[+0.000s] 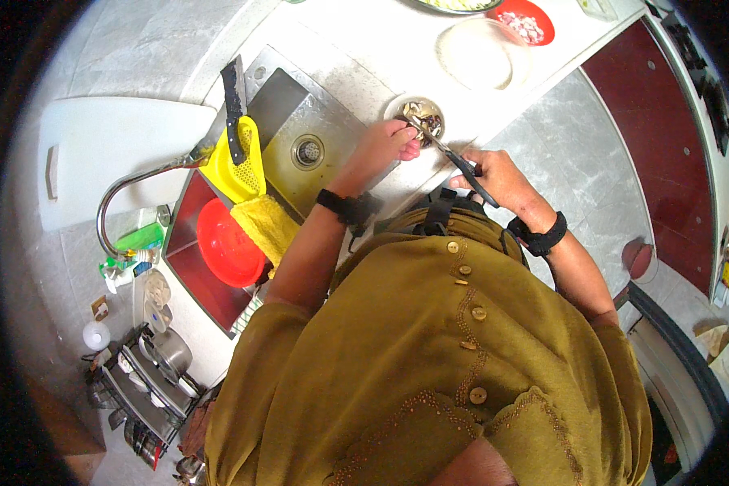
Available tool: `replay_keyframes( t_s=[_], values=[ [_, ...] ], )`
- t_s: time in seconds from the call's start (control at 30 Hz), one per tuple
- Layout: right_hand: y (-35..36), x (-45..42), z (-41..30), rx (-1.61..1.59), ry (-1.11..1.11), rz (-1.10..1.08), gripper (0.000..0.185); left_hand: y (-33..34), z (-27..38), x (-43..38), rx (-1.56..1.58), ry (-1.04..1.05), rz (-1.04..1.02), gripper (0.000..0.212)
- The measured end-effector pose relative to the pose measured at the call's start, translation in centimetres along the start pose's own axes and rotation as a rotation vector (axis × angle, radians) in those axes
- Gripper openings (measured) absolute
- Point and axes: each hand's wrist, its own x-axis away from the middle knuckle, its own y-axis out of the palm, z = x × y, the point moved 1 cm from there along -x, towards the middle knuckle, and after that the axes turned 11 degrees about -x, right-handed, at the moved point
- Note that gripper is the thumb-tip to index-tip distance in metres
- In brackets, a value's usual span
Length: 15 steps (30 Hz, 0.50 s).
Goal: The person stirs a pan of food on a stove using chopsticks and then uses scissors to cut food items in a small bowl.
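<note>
Black-handled scissors [462, 164] are in my right hand [499, 176], at the counter's front edge. Their blades reach over a small white bowl [395, 108] that holds dark and pale cut pieces, perhaps mushroom. My left hand [395, 141] is at the near left rim of this bowl, fingers closed together by the blade tips. It seems to pinch a small dark piece, mostly hidden by the fingers. Black bands are around both wrists.
Left of the bowl is a steel sink [337, 130] with a yellow strainer [252, 173] and a black-handled knife [236, 143] across it. A yellow cloth [267, 228] and red basin [228, 243] are nearer. Farther back stand a clear container [480, 54] and a red bowl [544, 24] of chopped pieces.
</note>
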Motion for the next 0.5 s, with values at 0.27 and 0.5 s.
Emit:
replay_keyframes(
  t_s=[0.27, 0.5],
  values=[
    [-0.80, 0.43, 0.19, 0.004, 0.109, -0.011, 0.063, -0.87, -0.20, -0.15, 0.106, 0.013, 0.035, 0.026],
    [-0.45, 0.62, -0.27, 0.085, 0.063, -0.025, 0.071, -0.77, 0.15, -0.14, 0.074, 0.022, -0.041, 0.026]
  ],
)
